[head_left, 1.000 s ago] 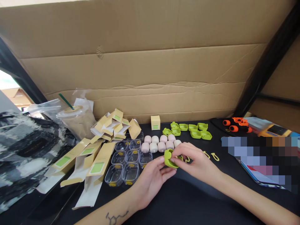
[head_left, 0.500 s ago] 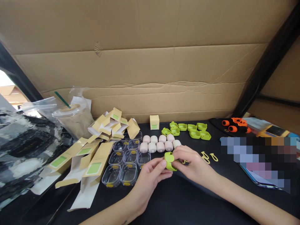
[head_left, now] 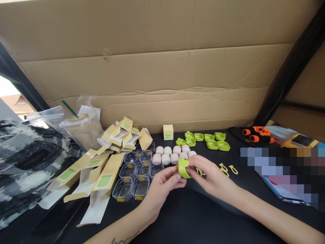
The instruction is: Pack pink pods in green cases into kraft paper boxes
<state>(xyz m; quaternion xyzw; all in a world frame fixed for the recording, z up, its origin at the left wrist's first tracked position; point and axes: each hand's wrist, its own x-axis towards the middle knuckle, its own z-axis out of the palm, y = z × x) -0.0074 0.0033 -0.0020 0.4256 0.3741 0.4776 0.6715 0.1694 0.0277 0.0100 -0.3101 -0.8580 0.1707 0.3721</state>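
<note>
Between my two hands is a small lime-green silicone case (head_left: 183, 167), held up above the dark table. The fingers of my left hand (head_left: 166, 181) pinch its left side and lower edge. My right hand (head_left: 207, 172) grips its right side with thumb and fingertips; some fingertips are hidden behind the case. Just beyond it stand rows of pale pink and cream rounded cases (head_left: 166, 159). To the left are clear plastic trays (head_left: 123, 188) with yellow stickers. Near my right hand lie several small yellow-green loops (head_left: 233, 169). More lime-green cases (head_left: 212, 144) sit at the back right.
Opened cardboard boxes (head_left: 104, 176) spread across the left, beside a plastic drink cup (head_left: 83, 130) with a green straw. One closed small box (head_left: 168, 132) stands at the back. An orange toy car (head_left: 260, 134) is at right. A cardboard wall (head_left: 157, 74) rises behind.
The green case has risen slightly and turned a little in my fingers, with both hands still on it. The whole view has shifted slightly.
</note>
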